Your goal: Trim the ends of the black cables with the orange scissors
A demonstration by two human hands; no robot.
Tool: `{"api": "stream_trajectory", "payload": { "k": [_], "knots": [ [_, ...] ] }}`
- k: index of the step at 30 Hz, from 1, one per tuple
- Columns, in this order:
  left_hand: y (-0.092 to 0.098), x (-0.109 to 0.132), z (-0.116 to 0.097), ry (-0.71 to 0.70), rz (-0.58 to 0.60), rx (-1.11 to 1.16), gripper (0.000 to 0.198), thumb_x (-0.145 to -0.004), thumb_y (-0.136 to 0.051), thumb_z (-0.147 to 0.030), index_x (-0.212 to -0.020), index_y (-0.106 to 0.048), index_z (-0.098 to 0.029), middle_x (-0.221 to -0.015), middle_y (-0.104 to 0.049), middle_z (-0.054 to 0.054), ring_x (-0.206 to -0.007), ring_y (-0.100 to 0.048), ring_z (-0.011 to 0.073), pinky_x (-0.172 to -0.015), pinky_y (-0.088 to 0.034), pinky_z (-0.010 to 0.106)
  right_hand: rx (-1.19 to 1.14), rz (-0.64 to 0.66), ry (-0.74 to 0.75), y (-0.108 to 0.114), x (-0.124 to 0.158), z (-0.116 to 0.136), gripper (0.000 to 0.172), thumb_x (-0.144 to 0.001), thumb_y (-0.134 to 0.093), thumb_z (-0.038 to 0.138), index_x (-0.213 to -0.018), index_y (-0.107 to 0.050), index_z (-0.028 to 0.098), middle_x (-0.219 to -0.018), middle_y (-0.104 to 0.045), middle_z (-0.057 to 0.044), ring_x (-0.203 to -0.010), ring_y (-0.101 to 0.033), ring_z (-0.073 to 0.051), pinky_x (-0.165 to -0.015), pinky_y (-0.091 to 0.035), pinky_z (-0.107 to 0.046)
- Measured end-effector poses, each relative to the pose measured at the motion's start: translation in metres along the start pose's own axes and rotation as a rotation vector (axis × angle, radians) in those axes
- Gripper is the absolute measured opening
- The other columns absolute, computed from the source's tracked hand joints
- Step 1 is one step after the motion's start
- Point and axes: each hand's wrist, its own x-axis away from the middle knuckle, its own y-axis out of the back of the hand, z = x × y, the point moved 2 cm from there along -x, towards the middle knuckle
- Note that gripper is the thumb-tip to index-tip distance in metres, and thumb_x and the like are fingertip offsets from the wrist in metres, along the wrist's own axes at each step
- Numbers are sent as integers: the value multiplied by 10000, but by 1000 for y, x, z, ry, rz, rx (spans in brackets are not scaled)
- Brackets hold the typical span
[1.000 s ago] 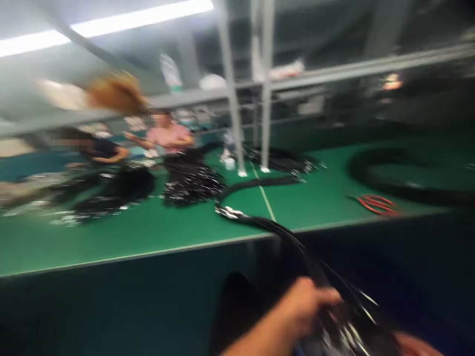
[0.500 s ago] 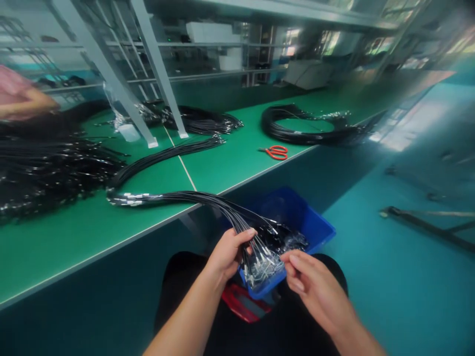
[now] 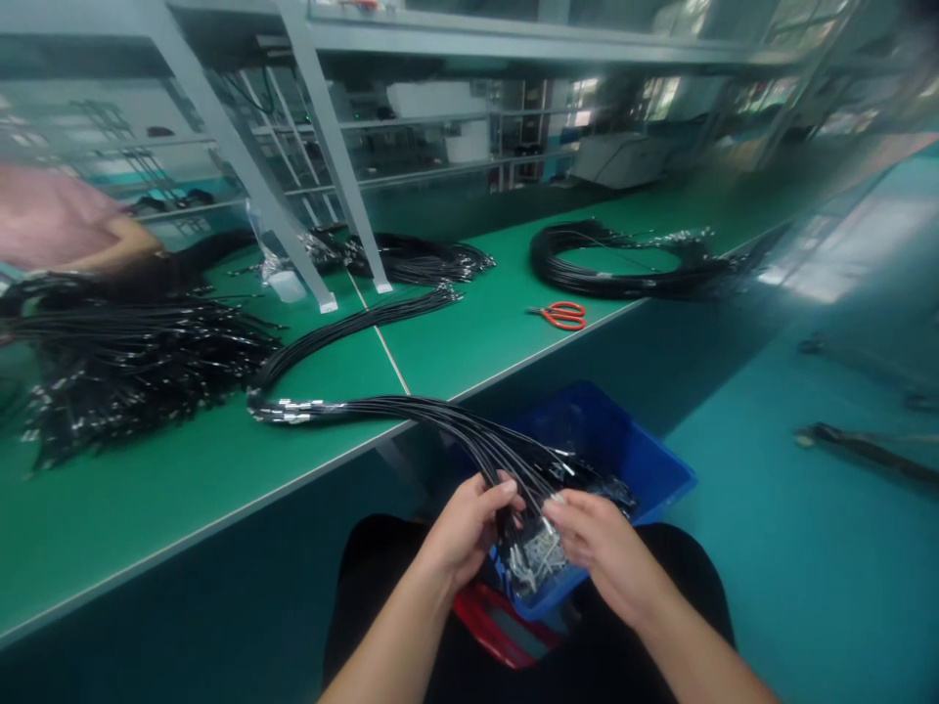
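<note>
A long bundle of black cables (image 3: 381, 406) runs from the green table over its edge down to my lap. My left hand (image 3: 476, 523) is closed round the bundle near its silvery ends. Just to the right, my right hand (image 3: 591, 533) is closed in a pinch at a few cable ends with pale tips. Beneath both hands a blue bin (image 3: 652, 484) rests at my lap, with small clear and silvery parts in its near end and black pieces farther back. What exactly lies between my right fingertips is too small to make out.
Red-handled scissors (image 3: 563, 315) lie near the table's edge (image 3: 469, 393). A coiled cable bundle (image 3: 558, 269) sits beyond them. A large cable heap (image 3: 154, 362) is at left, beside a co-worker's arm (image 3: 128, 244). Metal shelf posts (image 3: 334, 147) rise from the table.
My right hand has moved in toward the left hand and now pinches at the cable ends. The whole view has shifted slightly. My left hand keeps its hold on the bundle.
</note>
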Motion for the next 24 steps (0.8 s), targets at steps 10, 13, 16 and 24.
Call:
{"api": "stream_trajectory", "payload": {
  "k": [10,13,16,24],
  "knots": [
    [-2,-11,2,-12,-91,-1,279,-606,-787,-263,-691,-549,-144,-518,-569,-32,-445,-540,90,-468,-434,199,-205,-160,-13,30,-1,-22,350,-802,-558,494,-737,-615,155,-543,-328,81,-391,-198,-26,-393,-128,-217],
    [-2,-16,5,-13,-97,-13,276,-614,-784,-257,-696,-548,-140,-516,-569,-31,-432,-528,84,-445,-420,190,-144,-99,-53,11,19,-39,387,-805,-558,497,-691,-621,132,-513,-355,72,-396,-208,-29,-401,-120,-219],
    [0,-16,6,-19,-83,-29,258,-640,-768,-254,-710,-549,-138,-527,-561,-37,-439,-516,74,-446,-413,180,-62,-64,-62,-5,25,-42,287,-682,-730,355,-592,-579,129,-445,-310,97,-394,-191,-25,-406,-82,-220],
    [7,1,0,41,62,-72,199,-702,-701,-246,-799,-577,-125,-672,-609,19,-582,-591,115,-575,-473,233,-47,-105,-25,7,4,-21,249,-729,-674,314,-609,-519,162,-490,-276,103,-426,-165,-44,-417,-83,-228]
  ]
}}
